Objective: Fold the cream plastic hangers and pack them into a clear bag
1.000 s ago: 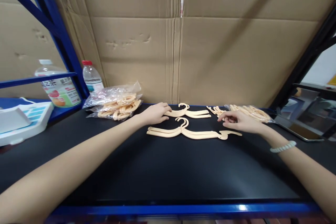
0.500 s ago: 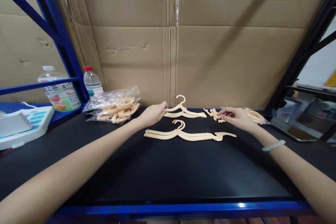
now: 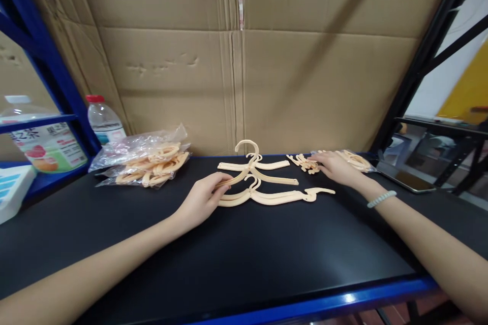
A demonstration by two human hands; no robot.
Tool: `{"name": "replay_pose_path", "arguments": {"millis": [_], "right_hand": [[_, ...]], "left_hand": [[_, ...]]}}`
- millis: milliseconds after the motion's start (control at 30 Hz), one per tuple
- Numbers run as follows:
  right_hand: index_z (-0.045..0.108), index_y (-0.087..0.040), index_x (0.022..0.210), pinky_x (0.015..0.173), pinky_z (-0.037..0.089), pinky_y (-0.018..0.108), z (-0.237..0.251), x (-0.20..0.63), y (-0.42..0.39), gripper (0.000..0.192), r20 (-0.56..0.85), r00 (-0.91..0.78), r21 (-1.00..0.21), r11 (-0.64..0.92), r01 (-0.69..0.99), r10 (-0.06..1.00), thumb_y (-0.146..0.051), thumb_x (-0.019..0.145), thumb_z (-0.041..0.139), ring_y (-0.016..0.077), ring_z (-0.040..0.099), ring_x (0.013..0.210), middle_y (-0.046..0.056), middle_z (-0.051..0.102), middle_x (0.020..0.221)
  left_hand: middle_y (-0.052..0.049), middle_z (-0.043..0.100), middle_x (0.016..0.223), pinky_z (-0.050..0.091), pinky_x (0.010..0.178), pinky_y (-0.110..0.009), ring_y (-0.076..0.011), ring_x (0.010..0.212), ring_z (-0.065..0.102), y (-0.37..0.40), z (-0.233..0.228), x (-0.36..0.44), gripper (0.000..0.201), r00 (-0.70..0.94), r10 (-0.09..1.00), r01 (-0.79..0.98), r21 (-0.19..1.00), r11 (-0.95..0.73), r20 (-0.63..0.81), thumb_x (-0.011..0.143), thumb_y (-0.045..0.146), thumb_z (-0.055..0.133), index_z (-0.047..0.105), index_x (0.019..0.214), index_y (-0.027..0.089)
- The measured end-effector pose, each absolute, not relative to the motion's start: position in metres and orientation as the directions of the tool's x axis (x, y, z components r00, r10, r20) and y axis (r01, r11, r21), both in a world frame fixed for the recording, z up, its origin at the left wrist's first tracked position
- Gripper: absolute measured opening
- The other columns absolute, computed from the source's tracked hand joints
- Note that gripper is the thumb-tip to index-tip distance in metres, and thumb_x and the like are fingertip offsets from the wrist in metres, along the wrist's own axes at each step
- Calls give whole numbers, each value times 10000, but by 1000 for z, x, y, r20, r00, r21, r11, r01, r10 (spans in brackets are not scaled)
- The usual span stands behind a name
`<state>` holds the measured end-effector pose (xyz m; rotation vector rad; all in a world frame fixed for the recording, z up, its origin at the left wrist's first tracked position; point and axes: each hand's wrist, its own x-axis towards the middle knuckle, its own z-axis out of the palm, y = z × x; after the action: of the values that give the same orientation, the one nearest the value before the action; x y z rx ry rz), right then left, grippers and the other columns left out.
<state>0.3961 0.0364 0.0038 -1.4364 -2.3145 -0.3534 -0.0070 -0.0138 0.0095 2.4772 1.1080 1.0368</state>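
Observation:
My left hand (image 3: 204, 197) pinches the left arm of a cream hanger (image 3: 276, 179), slightly lifted above the others. Behind it another hanger (image 3: 272, 165) lies flat on the black table. In front rest two hangers (image 3: 276, 198) stacked close together, their left ends partly hidden by my left hand. A small curved piece (image 3: 319, 192) touches or overlaps their right end; which, I cannot tell. My right hand (image 3: 337, 168), fingers apart, reaches over a heap of small cream pieces (image 3: 303, 163) and touches its right side.
Plastic bags of cream parts (image 3: 152, 165) lie at the left, with a red-capped bottle (image 3: 104, 119) behind. Another bag (image 3: 356, 160) lies beyond my right hand, near a phone-like flat object (image 3: 407, 180). Cardboard (image 3: 324, 76) walls the back; a blue edge (image 3: 324, 302) runs along the front.
My left hand has drawn one hanger toward me, away from the one behind it. My right hand stays at the small pieces, its fingers now more stretched. The camera view has shifted right.

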Motion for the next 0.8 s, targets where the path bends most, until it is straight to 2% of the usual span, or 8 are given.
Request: {"name": "replay_pose_path", "arguments": {"millis": [100,267,433,533,633,733,800], "right_hand": [[643,-185,1150,936,444,436,-2,395,42,363,394,-452,-9,494,869,801,-168,875,407,276,596,1067,102,660,1174],[662,-213,1120,909,467,419,-10,391,49,327,410,-386,-50,444,895,826,-213,906,415,260,613,1037,92,680,1132],[694,-211,1048,867,472,432,-8,385,46,312,424,-436,36,467,884,793,-211,905,416,278,612,986,109,701,1056],[705,-194,1033,854,467,458,-6,382,42,324,489,-420,62,450,891,764,-227,905,409,304,603,983,145,690,1048],[703,-186,1018,816,479,433,-6,379,39,333,619,-338,3,428,904,709,-267,918,396,290,624,924,147,688,1001],[702,-186,981,708,494,373,-5,379,37,335,749,-184,-127,410,903,636,-333,922,408,245,641,770,112,698,868],[704,-186,948,680,490,364,-4,379,37,337,789,-78,-215,394,894,609,-377,912,429,235,638,723,100,701,830]], "left_hand": [[-55,684,897,517,711,-292,-182,791,647,-12,6,-7,194,431,741,582,469,-664,515,902,273,462,601,993,174],[-64,683,925,526,721,-294,-192,841,655,-12,4,-7,200,425,773,547,547,-633,470,904,267,452,599,1001,171],[-71,677,941,540,757,-320,-204,880,665,-12,5,-6,200,418,800,491,634,-598,430,896,282,466,594,993,164],[-72,673,943,538,779,-328,-206,893,666,-11,4,-7,199,406,808,464,665,-585,427,888,287,480,593,989,159],[-65,677,923,534,792,-336,-209,884,665,-10,3,-8,192,386,813,472,663,-581,437,879,281,488,598,984,162],[-53,680,899,533,786,-330,-205,855,664,-10,1,-10,187,371,816,487,655,-578,444,877,276,482,606,970,171],[-54,679,896,535,774,-326,-205,837,665,-9,1,-10,188,364,821,497,654,-571,440,875,276,481,611,961,170]]}}
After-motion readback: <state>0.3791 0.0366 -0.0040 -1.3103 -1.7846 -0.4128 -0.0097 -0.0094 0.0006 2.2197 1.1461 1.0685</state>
